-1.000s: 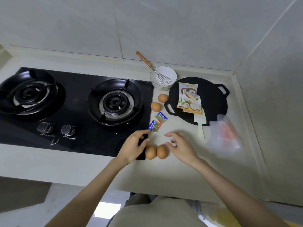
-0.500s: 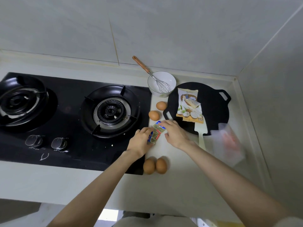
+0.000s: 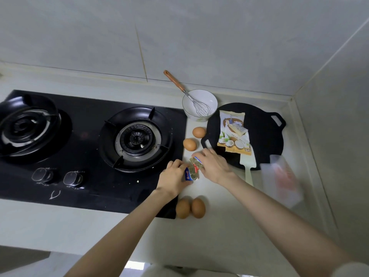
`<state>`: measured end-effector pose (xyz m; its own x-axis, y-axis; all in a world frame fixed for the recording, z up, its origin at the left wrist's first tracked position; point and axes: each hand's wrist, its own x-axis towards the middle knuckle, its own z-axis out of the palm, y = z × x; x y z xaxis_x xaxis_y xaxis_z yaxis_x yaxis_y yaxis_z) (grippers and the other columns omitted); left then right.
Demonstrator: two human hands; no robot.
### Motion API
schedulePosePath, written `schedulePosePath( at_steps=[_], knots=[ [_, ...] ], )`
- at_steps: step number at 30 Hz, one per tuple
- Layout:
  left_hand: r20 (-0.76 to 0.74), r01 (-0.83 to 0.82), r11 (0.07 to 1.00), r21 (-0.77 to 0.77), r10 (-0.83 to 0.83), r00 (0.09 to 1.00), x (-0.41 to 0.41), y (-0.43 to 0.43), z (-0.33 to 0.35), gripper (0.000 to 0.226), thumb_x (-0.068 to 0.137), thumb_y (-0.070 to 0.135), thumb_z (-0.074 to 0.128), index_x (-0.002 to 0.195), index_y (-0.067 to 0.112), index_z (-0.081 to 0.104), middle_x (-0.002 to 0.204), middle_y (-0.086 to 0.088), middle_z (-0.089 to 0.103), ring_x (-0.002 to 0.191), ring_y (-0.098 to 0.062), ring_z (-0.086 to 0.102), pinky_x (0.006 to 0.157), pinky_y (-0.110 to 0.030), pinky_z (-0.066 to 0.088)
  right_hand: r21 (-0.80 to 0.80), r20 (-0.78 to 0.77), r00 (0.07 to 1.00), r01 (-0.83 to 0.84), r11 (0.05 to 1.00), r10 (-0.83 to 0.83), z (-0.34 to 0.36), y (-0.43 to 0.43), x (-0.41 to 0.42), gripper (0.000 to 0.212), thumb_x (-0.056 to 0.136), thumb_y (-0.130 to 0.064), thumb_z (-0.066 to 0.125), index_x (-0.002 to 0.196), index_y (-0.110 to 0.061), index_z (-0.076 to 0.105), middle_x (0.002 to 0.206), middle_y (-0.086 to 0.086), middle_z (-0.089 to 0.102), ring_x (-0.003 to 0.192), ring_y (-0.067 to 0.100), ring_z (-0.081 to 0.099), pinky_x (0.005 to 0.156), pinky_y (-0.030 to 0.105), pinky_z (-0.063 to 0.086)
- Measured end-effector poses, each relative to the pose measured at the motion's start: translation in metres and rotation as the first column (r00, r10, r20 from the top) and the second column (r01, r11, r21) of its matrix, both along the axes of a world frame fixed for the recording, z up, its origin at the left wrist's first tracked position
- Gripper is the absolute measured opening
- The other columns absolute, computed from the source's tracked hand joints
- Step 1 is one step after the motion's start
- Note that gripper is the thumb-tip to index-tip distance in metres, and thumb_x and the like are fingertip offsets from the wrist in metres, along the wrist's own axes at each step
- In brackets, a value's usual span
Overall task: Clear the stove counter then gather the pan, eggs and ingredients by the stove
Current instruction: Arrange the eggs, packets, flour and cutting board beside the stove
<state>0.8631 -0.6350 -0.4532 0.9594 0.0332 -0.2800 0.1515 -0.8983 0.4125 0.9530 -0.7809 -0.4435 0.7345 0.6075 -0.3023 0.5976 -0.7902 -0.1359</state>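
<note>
1. Two hands meet over the strip of counter between the stove and the pan, where the small ingredients lie.
2. The left hand has its fingers curled round the lower foil packet. Only the packet's blue end shows past the fingers.
3. The right hand arches over the upper foil packet, and its bent fingertips pinch the packet's far end. The two packets touch, so one hand on each probably serves to separate or reposition them.
4. The pan lies flat on the counter to the right of the stove, near the corner of the walls. It carries two snack packets, apparently serving as a tray. The blade of a white spatula rests on its near rim, with the handle pointing toward the person.
5. Four eggs lie on the counter in two pairs.
   - The far eggs sit just beside the pan's left handle.
   - The near eggs touch each other at the stove's front right corner, which likely limits rolling.
6. The bowl stands at the back and holds the whisk, whose handle leans over the rim toward the wall.
7. A clear plastic bag lies to the right of the spatula. It is blurred and its contents cannot be told.
8. Judged stage: gathering is largely done, and only the small items still need arranging.
</note>
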Motion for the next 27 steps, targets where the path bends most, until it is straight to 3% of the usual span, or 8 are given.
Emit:
schedulePosePath(
  at_steps=[4,8,12,16,21,27],
  knots=[
    [0.018,0.004,0.999,0.032,-0.005,1.000,0.000,-0.001,-0.001,0.050,0.086,0.040,0.061,0.131,0.020,0.050,0.124,0.002,0.046,0.115,-0.018,0.038,0.080,-0.031,0.045,0.008,-0.030,0.999,0.035,0.999,-0.035,0.004,-0.009,-0.004,0.043,0.087,-0.023,0.063,0.126,-0.022,0.044,0.122,0.004,0.048,0.118,0.023,0.042,0.079,0.036,0.046],
    [0.038,0.005,1.000,0.011,-0.006,0.999,0.000,-0.001,-0.002,0.046,0.086,0.039,0.062,0.127,0.019,0.054,0.121,0.001,0.047,0.112,-0.018,0.039,0.082,-0.030,0.043,0.049,-0.076,0.991,0.111,0.993,-0.108,0.007,-0.024,-0.014,0.041,0.082,-0.029,0.066,0.118,-0.022,0.049,0.114,0.001,0.053,0.109,0.021,0.046,0.071,0.032,0.041],
    [0.068,0.016,1.000,0.000,-0.016,0.998,-0.005,0.000,-0.001,0.043,0.085,0.036,0.064,0.123,0.018,0.057,0.122,0.001,0.045,0.112,-0.017,0.038,0.081,-0.028,0.044,0.096,-0.121,0.977,0.189,0.977,-0.177,0.006,-0.027,-0.031,0.042,0.075,-0.036,0.070,0.109,-0.021,0.050,0.103,0.000,0.058,0.101,0.020,0.051,0.067,0.031,0.044],
    [0.103,0.029,0.999,0.027,-0.031,0.994,-0.010,0.003,0.001,0.039,0.084,0.032,0.065,0.119,0.017,0.060,0.125,-0.002,0.040,0.113,-0.019,0.034,0.077,-0.025,0.044,0.125,-0.142,0.969,0.221,0.967,-0.203,0.004,-0.021,-0.040,0.045,0.077,-0.038,0.070,0.113,-0.023,0.047,0.106,0.000,0.058,0.100,0.019,0.052,0.067,0.030,0.042],
    [0.065,0.049,0.997,0.063,-0.053,0.996,-0.012,0.007,0.003,0.044,0.086,0.032,0.063,0.128,0.021,0.054,0.131,-0.002,0.038,0.117,-0.019,0.033,0.084,-0.027,0.044,0.146,-0.145,0.973,0.200,0.969,-0.179,0.006,-0.019,-0.043,0.048,0.080,-0.036,0.069,0.120,-0.024,0.046,0.111,0.001,0.058,0.104,0.020,0.052,0.073,0.033,0.047],
    [0.116,0.042,0.999,0.006,-0.042,0.992,-0.007,0.009,0.007,0.059,0.083,0.046,0.065,0.133,0.019,0.049,0.128,0.002,0.041,0.114,-0.017,0.037,0.085,-0.030,0.045,0.240,-0.122,0.965,0.254,0.937,-0.231,0.025,-0.027,-0.019,0.041,0.087,-0.032,0.063,0.125,-0.026,0.051,0.105,-0.005,0.061,0.105,0.016,0.053,0.072,0.031,0.044]
  ],
)
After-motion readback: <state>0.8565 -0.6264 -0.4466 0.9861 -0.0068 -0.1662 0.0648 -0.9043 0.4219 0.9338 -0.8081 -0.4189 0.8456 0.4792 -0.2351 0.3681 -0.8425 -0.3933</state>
